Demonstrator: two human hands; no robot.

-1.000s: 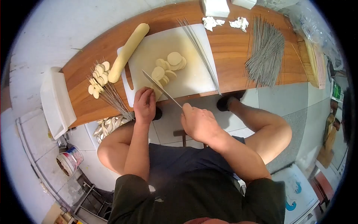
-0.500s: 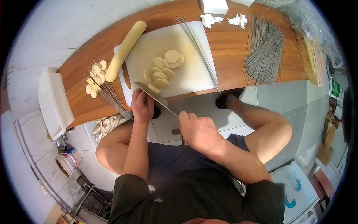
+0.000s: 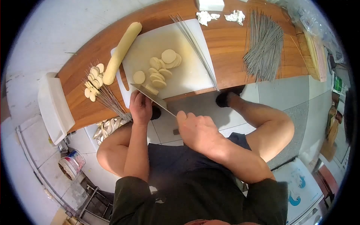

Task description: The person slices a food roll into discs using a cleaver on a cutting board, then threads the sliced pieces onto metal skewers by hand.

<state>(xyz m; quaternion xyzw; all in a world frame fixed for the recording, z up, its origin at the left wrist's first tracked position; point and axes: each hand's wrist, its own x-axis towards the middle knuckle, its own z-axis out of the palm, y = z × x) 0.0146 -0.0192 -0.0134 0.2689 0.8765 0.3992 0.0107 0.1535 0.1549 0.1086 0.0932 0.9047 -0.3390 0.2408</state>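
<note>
My right hand [image 3: 198, 131] is wrapped round the handle of a knife [image 3: 155, 99], its blade slanting up and left over the front edge of the white cutting board [image 3: 191, 75]. Behind the blade, the curled fingers of my left hand [image 3: 140, 107] sit at the board's near edge; whatever they grip is hidden. One pale round slice [image 3: 139, 77] lies flat just beyond the blade tip. Another slice [image 3: 151, 89] rests against the far side of the blade. More overlapping slices [image 3: 158, 79] lie in the middle of the board.
A long pale roll [image 3: 122, 54] lies across the board's left edge. Left of it are skewers [image 3: 112, 101] with slices [image 3: 95, 77] on their ends. Thin sticks [image 3: 197, 48] cross the board's right side, and a big stick pile [image 3: 264, 47] lies farther right. A white tub [image 3: 56, 107] stands left.
A slice that stood tilted near the blade now lies flat, farther left on the board. Both hands and the knife keep nearly the same place; the whole view has shifted slightly.
</note>
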